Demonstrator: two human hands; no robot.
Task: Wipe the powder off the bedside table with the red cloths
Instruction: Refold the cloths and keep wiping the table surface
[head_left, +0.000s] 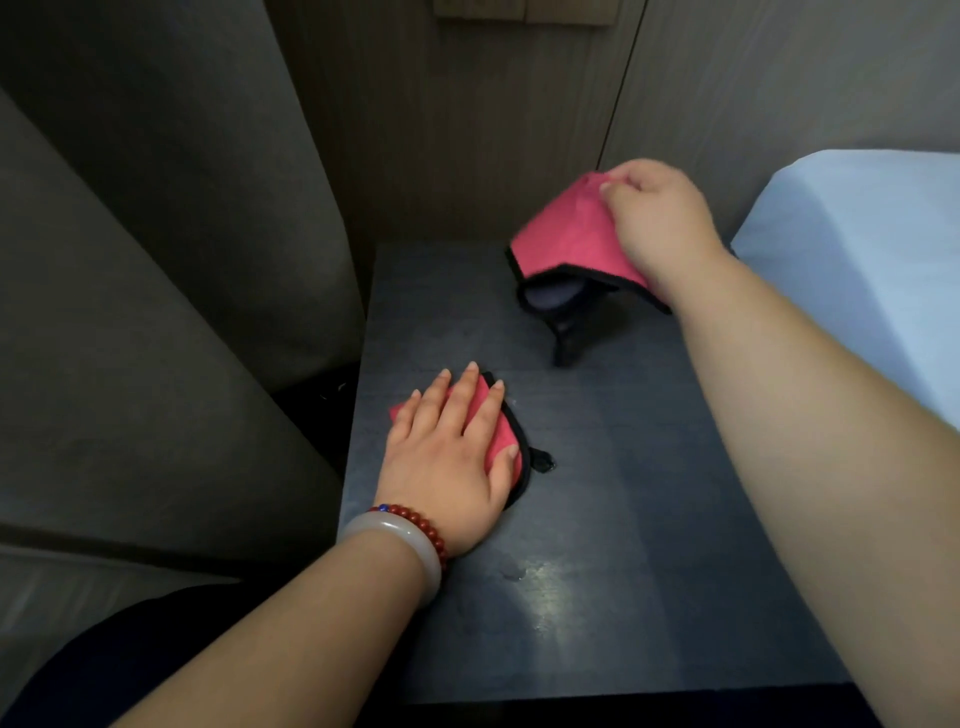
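The dark bedside table (597, 519) fills the middle of the view. My left hand (447, 457) lies flat with straight fingers, pressing a folded red cloth (501, 431) with black edging onto the table's left side. My right hand (660, 218) pinches the top of a second red cloth (566, 239) and holds it in the air above the table's far right corner, its black-edged lower hem hanging loose. Faint pale smears of powder (511, 569) show near the table's front middle.
A grey upholstered panel (156, 312) stands close on the left. A wooden wall (467, 130) rises behind the table. A bed with a white sheet (857, 260) borders the right side. A small dark object (550, 299) sits under the lifted cloth.
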